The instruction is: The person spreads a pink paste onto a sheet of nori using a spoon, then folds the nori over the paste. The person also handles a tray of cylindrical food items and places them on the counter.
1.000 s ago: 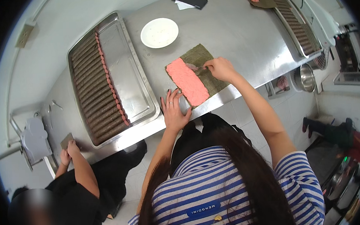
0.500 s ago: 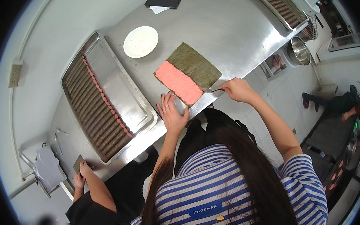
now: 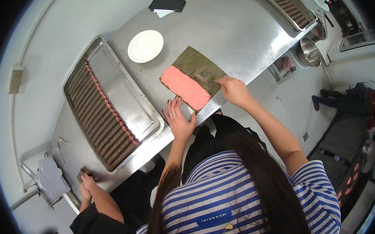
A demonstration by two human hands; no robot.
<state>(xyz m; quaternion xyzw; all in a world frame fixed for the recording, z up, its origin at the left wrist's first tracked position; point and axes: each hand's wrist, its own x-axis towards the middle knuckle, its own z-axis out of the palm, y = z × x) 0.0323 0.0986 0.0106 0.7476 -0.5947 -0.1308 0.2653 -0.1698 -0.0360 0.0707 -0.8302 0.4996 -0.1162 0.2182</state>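
A dark green seaweed sheet (image 3: pixel 213 66) lies on the steel table, with a band of pink paste (image 3: pixel 185 88) covering its near-left half. My right hand (image 3: pixel 234 91) is closed on the handle of a small metal utensil (image 3: pixel 211 80). The utensil's flat, pink-smeared head rests over the bare green half, beside the paste's edge; whether it is a fork or a spreader I cannot tell. My left hand (image 3: pixel 180 120) lies with fingers spread at the table's front edge, its fingertips by the near-left edge of the sheet.
Left stands a large steel tray (image 3: pixel 154 126) of dark rolls with pink ends. A white bowl (image 3: pixel 145 46) and a black phone (image 3: pixel 167 5) lie farther back. Another tray of rolls (image 3: pixel 281 4) sits far right. A co-worker's hands (image 3: pixel 87 183) hold a green piece at lower left.
My right hand and the utensil have moved up and left, from the paste's near-right corner onto the bare green part. My left hand stays about where it was.
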